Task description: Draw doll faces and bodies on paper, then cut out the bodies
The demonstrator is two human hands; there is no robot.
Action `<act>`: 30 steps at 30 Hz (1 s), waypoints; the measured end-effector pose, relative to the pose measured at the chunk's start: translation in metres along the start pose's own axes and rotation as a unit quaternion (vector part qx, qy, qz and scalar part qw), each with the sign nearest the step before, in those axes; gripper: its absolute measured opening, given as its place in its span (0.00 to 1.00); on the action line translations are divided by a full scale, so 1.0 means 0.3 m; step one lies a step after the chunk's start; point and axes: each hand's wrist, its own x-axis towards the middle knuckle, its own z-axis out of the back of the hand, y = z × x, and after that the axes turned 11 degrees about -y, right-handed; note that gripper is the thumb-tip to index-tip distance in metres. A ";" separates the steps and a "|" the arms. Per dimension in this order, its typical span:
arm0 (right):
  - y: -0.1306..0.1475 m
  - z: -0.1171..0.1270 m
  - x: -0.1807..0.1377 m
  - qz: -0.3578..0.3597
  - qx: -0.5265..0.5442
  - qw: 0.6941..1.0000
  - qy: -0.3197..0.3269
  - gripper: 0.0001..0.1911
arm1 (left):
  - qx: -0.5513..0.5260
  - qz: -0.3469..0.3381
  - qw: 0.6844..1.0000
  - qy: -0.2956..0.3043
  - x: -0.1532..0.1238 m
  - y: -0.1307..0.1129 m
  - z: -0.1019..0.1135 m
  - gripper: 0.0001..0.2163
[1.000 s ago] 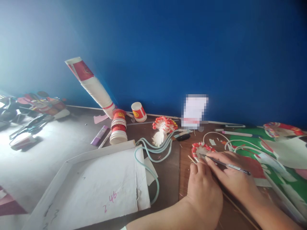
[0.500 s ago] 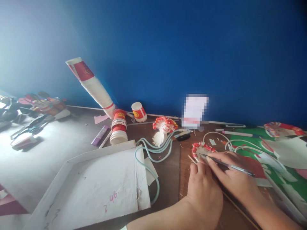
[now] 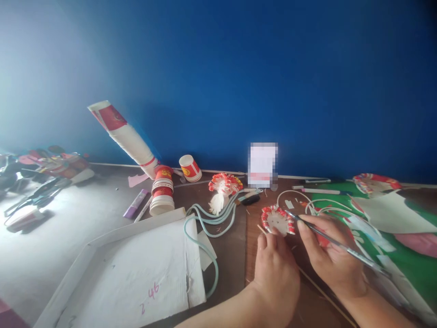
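Observation:
A cut paper cup (image 3: 279, 221), spread like a flower with a curled red-and-white rim, lies on the brown table. My left hand (image 3: 276, 269) has its fingers closed on the near edge of the cup, and small dark marks show on its pale middle. My right hand (image 3: 331, 255) grips a pen (image 3: 344, 248) with a clear barrel, its tip at the right side of the curled rim. A thin wooden stick (image 3: 327, 294) seems to pass beneath my left hand, one end poking out beyond the fingers.
Left of my hands are a white cardboard box lid (image 3: 119, 278) and a looped pale-blue cable (image 3: 215, 273). Behind stand stacked paper cups (image 3: 162, 193), a single cup (image 3: 190, 168) and another cut-cup flower (image 3: 223, 184). Green paper (image 3: 406, 264) and scraps lie right.
My right hand has drawn the pen from the cup's middle to its right rim, uncovering the marked centre. The view has turned slightly, shifting everything left.

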 end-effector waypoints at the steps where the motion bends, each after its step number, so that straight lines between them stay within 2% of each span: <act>1: -0.003 -0.002 -0.001 -0.005 0.003 1.000 -0.005 0.08 | 0.002 0.004 1.000 -0.004 -0.001 -0.001 -0.002 0.21; 8: -0.033 -0.019 -0.010 -0.055 0.009 0.998 -0.028 0.08 | 0.004 0.003 1.000 0.002 0.002 0.005 -0.004 0.20; 17: -0.033 -0.031 -0.002 -0.070 -0.006 0.996 -0.049 0.07 | -0.011 0.019 1.000 -0.010 -0.010 0.005 -0.018 0.18; 23: -0.037 -0.037 -0.007 -0.061 0.001 0.997 -0.048 0.08 | -0.015 0.019 1.000 0.007 0.004 0.016 -0.002 0.16; 30: -0.039 -0.025 -0.005 -0.057 0.004 0.998 -0.031 0.07 | -0.028 0.045 0.998 -0.041 -0.013 0.004 0.002 0.16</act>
